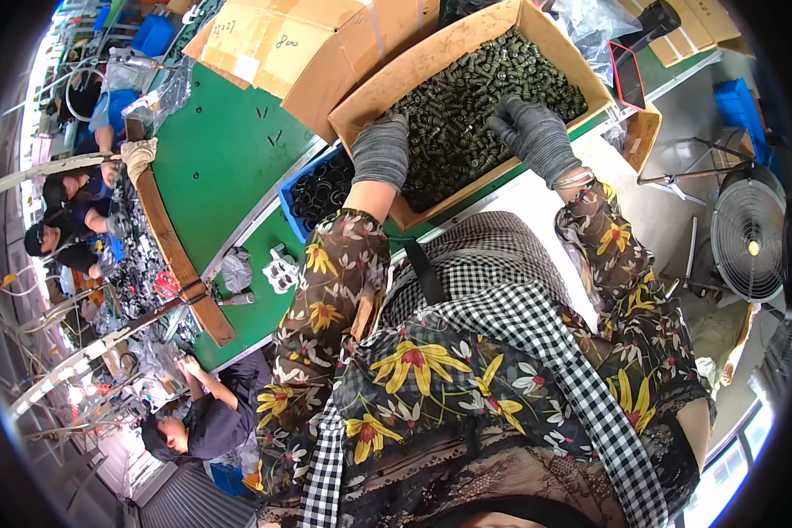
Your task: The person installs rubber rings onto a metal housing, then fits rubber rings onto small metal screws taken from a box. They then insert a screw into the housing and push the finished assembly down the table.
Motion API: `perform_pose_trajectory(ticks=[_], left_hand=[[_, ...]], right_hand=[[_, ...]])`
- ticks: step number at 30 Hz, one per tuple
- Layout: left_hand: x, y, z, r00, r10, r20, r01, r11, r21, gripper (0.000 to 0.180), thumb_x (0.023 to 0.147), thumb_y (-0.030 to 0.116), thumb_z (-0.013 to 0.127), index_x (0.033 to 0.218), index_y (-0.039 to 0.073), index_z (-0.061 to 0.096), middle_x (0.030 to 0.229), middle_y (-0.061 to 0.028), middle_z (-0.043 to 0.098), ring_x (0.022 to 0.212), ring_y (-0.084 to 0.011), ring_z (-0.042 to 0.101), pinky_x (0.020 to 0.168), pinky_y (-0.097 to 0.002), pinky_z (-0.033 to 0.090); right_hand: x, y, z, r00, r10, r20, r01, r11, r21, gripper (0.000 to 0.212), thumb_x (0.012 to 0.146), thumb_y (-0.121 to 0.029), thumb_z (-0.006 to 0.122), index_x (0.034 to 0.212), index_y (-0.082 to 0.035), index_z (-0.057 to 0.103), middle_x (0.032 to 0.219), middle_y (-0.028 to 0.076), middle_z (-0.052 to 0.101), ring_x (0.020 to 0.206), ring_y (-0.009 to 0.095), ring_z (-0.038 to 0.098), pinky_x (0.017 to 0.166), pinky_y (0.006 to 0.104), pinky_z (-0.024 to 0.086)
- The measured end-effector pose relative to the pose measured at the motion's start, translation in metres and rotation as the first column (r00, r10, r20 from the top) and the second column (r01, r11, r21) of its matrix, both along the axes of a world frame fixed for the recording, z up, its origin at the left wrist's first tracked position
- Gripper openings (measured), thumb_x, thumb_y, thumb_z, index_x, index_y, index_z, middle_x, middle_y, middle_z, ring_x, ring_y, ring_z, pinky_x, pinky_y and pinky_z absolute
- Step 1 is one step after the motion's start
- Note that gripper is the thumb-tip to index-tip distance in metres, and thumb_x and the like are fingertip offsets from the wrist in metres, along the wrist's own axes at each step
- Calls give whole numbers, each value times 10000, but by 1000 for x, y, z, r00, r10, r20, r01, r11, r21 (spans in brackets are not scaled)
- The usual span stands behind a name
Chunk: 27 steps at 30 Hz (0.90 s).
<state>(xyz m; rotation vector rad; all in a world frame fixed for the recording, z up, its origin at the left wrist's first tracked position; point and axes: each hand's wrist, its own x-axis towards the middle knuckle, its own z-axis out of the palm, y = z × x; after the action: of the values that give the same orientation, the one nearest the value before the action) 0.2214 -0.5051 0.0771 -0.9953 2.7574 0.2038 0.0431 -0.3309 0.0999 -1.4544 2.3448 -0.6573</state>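
Observation:
An open cardboard box [449,37] in front of me is filled with many small dark cylindrical pieces [502,70], ribbed like short coil springs. Both my hands wear grey knit gloves. At the box's left inner side, my left hand [383,151] reaches over the pieces, its fingertips mostly hidden behind the back of the hand. Farther right, my right hand [534,134] is over the pieces, its fingers curled down among them. Whatever it grips is too small to make out. Left of the box stands a blue bin [286,195] holding dark ring-shaped parts [321,189].
A large closed carton [277,44] leans beside the box on the green worktable [211,150]. A curved wooden bar [172,238] crosses the table at left. White metal part [280,268] lies nearby. A fan [748,233] stands at right. Several people work at far left.

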Motion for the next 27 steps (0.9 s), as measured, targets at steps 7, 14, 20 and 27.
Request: perform_pose_trajectory(ticks=[7,14,20,27], left_hand=[[-11,13,-1,965,76,251,-94,993,64,226,842,60,509,997,71,673,1010,-227,653,980,-348,642,826,-439,525],[-8,21,-5,936,59,347,-94,992,86,265,830,38,528,1050,88,667,1105,-188,632,1030,-333,622,848,-436,523],[1,30,0,970,49,237,-64,996,54,261,798,41,560,1036,105,645,1115,-124,617,1071,-290,577,875,-405,498],[10,35,6,994,56,99,-61,997,50,247,771,68,590,1013,102,627,1090,-124,609,1053,-291,565,884,-411,484]], right_hand=[[-24,-13,0,997,54,52,-61,989,137,269,862,-329,613,872,-60,617,773,159,636,793,342,623,732,429,474],[-53,-52,-7,959,275,-75,-230,902,367,220,846,-285,608,899,-72,610,916,133,636,925,321,605,805,421,471],[-47,-93,-35,837,481,-261,-379,853,359,284,731,-146,680,1006,-99,625,1026,121,564,999,299,579,849,411,476],[-43,-99,-34,765,570,-299,-433,799,417,307,767,-137,664,1069,-97,622,1171,148,529,1083,315,558,903,414,475]])
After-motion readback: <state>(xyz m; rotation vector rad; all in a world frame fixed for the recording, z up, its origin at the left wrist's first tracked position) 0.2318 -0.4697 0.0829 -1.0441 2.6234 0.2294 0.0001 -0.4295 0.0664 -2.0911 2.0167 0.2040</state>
